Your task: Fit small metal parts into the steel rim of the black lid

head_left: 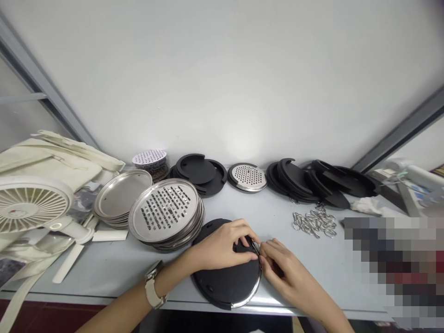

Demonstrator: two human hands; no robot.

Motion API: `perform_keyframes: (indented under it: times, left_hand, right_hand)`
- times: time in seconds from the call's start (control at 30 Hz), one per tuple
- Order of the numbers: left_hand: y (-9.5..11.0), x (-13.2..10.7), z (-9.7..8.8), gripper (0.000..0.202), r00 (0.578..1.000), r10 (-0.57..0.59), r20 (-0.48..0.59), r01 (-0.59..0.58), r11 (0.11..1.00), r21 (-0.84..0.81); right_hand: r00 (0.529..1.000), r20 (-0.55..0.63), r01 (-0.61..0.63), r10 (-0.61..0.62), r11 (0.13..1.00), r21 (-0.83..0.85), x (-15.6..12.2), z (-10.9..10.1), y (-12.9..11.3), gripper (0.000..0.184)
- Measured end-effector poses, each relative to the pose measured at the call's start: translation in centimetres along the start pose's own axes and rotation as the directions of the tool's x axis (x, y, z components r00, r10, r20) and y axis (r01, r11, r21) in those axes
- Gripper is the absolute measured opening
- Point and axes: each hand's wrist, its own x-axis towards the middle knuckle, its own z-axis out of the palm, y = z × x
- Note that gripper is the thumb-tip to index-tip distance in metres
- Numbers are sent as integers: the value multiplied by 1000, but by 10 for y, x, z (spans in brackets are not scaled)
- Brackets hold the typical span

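A black round plate (225, 282) with a shiny metal rim along its right side lies at the table's front edge. My left hand (225, 245), with a watch on its wrist, reaches across it, thumb and fingers closed at the right edge. Against the same spot from the right, my right hand (282, 268) is pinched shut. A thin strip of metal shows between the two hands, but whatever small piece the right fingertips hold is hidden. Behind my right hand lies a loose heap of small wire clips (315, 223).
Stacks of metal grater discs (163, 210) and plain metal discs (122, 194) stand left. Along the wall are black round holders (197, 173), a holder with a grater disc (248, 177) and more black holders (294, 180). A white fan (27, 208) and cream bag (52, 159) occupy the far left.
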Motion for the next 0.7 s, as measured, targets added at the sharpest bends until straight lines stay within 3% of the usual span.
perform_keyframes:
  times: [0.7]
  left_hand:
    - [-4, -2, 4, 23, 1000, -17, -22, 16, 999, -40]
  right_hand:
    - [999, -31, -20, 21, 1000, 15, 0, 0, -1, 26]
